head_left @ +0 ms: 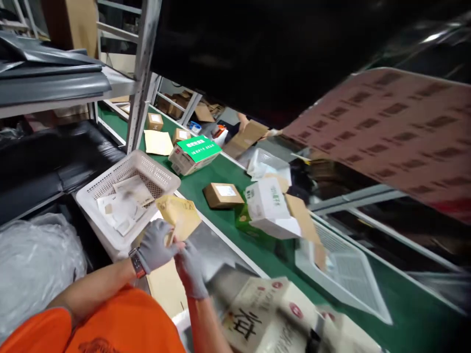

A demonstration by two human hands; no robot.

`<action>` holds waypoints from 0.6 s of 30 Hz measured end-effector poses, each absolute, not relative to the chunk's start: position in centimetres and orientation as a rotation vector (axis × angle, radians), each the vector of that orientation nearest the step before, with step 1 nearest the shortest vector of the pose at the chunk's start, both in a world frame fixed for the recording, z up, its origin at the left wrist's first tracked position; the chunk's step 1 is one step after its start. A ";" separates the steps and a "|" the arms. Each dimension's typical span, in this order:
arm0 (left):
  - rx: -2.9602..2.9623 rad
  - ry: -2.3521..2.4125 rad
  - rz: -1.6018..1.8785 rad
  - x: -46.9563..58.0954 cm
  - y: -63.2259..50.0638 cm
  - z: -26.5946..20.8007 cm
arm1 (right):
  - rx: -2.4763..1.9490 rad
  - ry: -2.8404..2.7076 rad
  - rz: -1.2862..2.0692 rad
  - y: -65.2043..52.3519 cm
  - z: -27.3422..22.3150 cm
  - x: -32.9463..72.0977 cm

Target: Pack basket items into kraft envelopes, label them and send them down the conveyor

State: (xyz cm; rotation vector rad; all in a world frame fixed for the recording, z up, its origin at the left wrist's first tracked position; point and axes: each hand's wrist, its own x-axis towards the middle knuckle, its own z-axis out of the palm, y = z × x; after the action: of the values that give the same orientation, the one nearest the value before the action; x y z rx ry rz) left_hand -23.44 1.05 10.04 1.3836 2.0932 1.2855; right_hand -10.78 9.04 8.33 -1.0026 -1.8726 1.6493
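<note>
We see grey gloves on both hands, left hand and right hand, on a tan yellow envelope. Orange shirt. White lattice basket. Green conveyor belt. Green-and-white box, plain brown box, white box with green print. Brown patterned cardboard sheet, dark repeat marks. Cream bag, black character, red seals.

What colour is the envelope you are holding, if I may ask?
Yellowish tan, the padded envelope, seen in the head view.
</note>
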 end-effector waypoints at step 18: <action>1.649 1.844 0.579 -13.5 -0.4 9.6 | -0.656 -2.444 1.057 10.9 8.3 8.0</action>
State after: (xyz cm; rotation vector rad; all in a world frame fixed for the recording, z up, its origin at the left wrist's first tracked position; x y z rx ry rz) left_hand -13.51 -0.41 9.59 1.6490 1.8440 0.5791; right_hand 7.98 10.91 8.27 -0.6561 -2.4435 1.0569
